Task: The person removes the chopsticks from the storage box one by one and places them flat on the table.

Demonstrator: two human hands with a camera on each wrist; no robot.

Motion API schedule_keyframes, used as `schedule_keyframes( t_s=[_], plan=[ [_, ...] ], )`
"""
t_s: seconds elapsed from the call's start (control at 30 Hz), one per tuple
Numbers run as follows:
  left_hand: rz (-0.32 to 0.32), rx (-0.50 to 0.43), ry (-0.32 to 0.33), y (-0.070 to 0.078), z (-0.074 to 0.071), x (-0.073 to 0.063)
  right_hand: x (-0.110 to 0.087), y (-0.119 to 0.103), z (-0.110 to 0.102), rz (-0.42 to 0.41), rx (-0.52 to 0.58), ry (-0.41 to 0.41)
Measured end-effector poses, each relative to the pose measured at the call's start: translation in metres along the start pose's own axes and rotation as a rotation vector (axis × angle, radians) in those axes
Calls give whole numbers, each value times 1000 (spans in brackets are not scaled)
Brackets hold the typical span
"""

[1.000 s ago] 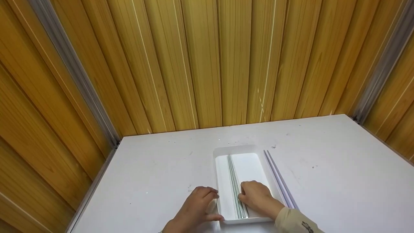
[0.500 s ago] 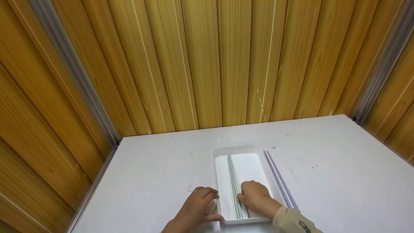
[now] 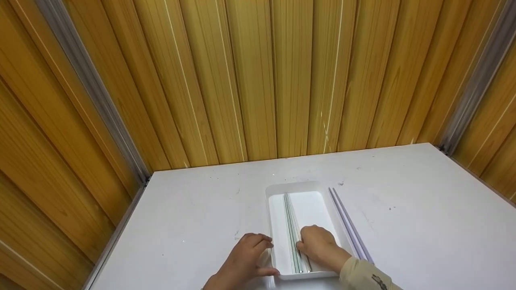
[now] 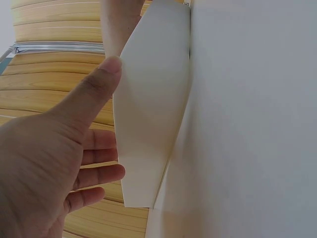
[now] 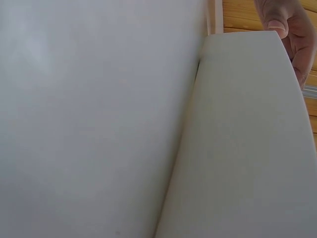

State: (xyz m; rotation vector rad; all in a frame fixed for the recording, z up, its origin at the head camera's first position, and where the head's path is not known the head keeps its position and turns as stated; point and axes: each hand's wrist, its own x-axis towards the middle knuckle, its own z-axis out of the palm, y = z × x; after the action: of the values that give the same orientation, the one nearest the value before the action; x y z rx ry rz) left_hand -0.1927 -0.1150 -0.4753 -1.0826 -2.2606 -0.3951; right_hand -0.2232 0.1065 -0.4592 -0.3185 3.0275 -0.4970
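Note:
A white rectangular tray lies on the table, with pale green chopsticks lengthwise inside it. Beside them is a whitish chopstick, close to the green ones at the far end and apart at the near end. My right hand reaches into the tray with curled fingers and appears to pinch the whitish chopstick; its fingertips are hidden. My left hand is at the tray's near left corner, its thumb touching the rim. In the left wrist view its fingers are loosely extended along the tray wall.
A pair of purple chopsticks lies on the white table along the tray's right side. Wood-patterned panels stand behind the table and at both sides. The right wrist view shows mostly the tray's outer wall.
The near end of the whitish chopstick has shifted slightly right, away from the green ones. My right hand has barely moved; my left hand stays at the tray corner.

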Motion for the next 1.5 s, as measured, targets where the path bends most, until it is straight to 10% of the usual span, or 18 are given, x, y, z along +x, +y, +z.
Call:
schedule_keyframes(
  t_s=[1.5],
  plan=[
    [-11,-29,-29,0,-1,0,-14,22,-18,7,53,92]
  ],
)
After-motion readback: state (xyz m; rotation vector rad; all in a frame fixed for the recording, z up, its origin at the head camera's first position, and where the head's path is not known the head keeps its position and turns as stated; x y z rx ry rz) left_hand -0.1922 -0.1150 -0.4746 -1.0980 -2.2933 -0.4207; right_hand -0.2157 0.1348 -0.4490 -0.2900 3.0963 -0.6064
